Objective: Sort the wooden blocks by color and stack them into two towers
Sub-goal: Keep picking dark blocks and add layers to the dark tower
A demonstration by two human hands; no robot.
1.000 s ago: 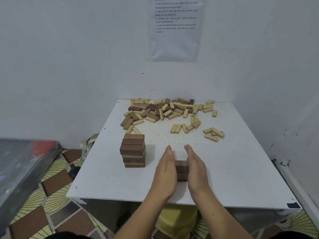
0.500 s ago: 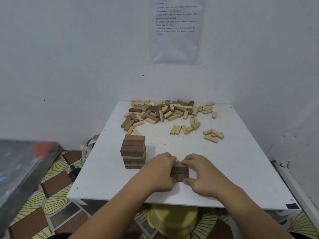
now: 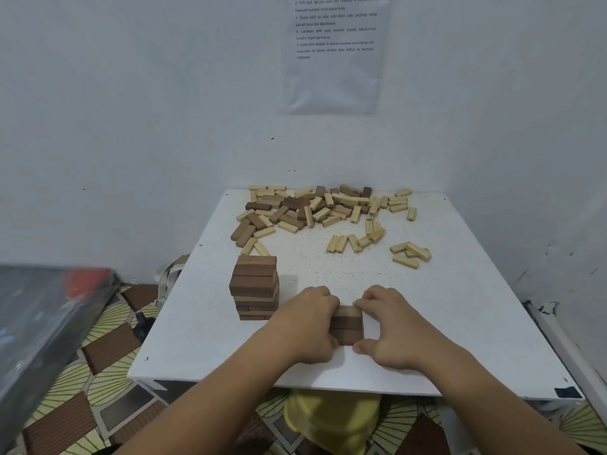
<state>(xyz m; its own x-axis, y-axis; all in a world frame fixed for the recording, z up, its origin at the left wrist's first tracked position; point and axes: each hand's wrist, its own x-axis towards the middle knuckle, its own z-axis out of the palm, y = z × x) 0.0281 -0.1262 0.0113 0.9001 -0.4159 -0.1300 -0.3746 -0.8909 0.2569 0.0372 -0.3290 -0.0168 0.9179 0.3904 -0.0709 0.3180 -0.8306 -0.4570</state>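
Note:
A small set of dark brown blocks (image 3: pixel 345 325) lies side by side near the front of the white table (image 3: pixel 460 323). My left hand (image 3: pixel 305 326) grips its left side with curled fingers. My right hand (image 3: pixel 386 326) pinches its right side, thumb at the near edge and fingers at the far edge. To the left stands a tower of dark brown blocks (image 3: pixel 255 287), several layers high. A mixed pile of light and dark blocks (image 3: pixel 315 208) lies at the back of the table, with loose light blocks (image 3: pixel 410 252) at the right.
The table sits in a corner between white walls, with a printed sheet (image 3: pixel 335 50) on the back wall. A grey box (image 3: pixel 39 323) stands at the left over a patterned floor (image 3: pixel 108 356). A yellow object (image 3: pixel 328 418) is below the table's front edge.
Both hands went from flat palms pressed against the sides of the dark blocks to curled fingers gripping them. The camera view shifted slightly; the tower did not move.

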